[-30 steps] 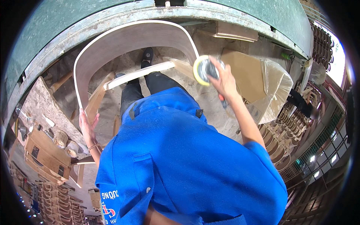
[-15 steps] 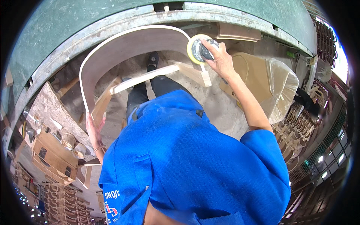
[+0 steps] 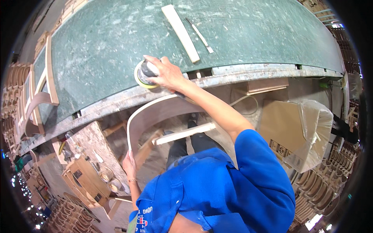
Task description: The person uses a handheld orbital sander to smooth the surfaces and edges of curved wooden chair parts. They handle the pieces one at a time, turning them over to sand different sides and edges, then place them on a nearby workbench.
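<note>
My right hand (image 3: 170, 74) is wrapped over an orbital sander (image 3: 144, 73) with a yellow-rimmed round pad. The sander is over the near edge of the green workbench (image 3: 105, 46); whether it touches the top I cannot tell. With my left hand (image 3: 129, 165) I grip the lower left end of a curved wooden chair frame (image 3: 145, 116). Its bent panel arches below the bench edge, and a pale straight crossbar (image 3: 184, 134) spans its open side. My right forearm covers the frame's right end.
On the bench lie a pale wood strip (image 3: 180, 33) and a thin brush-like tool (image 3: 200, 35). A plastic-covered cardboard box (image 3: 281, 124) stands at right. At left are a dusty board (image 3: 93, 143) and a wooden box-like piece (image 3: 87, 180). More frames (image 3: 39, 93) stand beyond the bench's left end.
My right hand has carried the sander from the frame's right end up and left, over the bench. The view has shifted, showing more of the benchtop. My left hand stays on the frame.
</note>
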